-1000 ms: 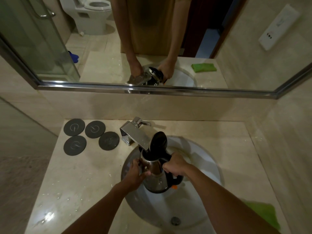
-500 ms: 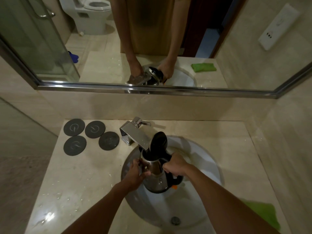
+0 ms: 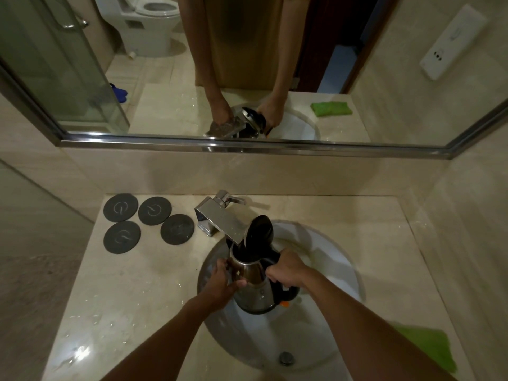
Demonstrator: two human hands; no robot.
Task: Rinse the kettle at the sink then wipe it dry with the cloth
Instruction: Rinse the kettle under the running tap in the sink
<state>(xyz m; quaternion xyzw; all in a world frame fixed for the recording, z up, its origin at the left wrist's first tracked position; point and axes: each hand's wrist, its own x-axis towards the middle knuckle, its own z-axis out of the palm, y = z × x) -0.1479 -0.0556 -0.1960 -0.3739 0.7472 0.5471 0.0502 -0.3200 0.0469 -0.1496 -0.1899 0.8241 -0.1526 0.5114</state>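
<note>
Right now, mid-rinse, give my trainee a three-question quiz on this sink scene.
1. True or false: the kettle lid is shut.
2. Which of the hands grips the black handle: A left hand, B right hand?
3. Fill in: the green cloth lies on the counter to the ____ of the sink.

Key: 1 false, it stands open under the faucet; 2 B; 3 right.

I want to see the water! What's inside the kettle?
The kettle is held by both hands under the faucet with its lid flipped open. Inside looks only dark; whether there is water, or how much, cannot be seen.
</note>
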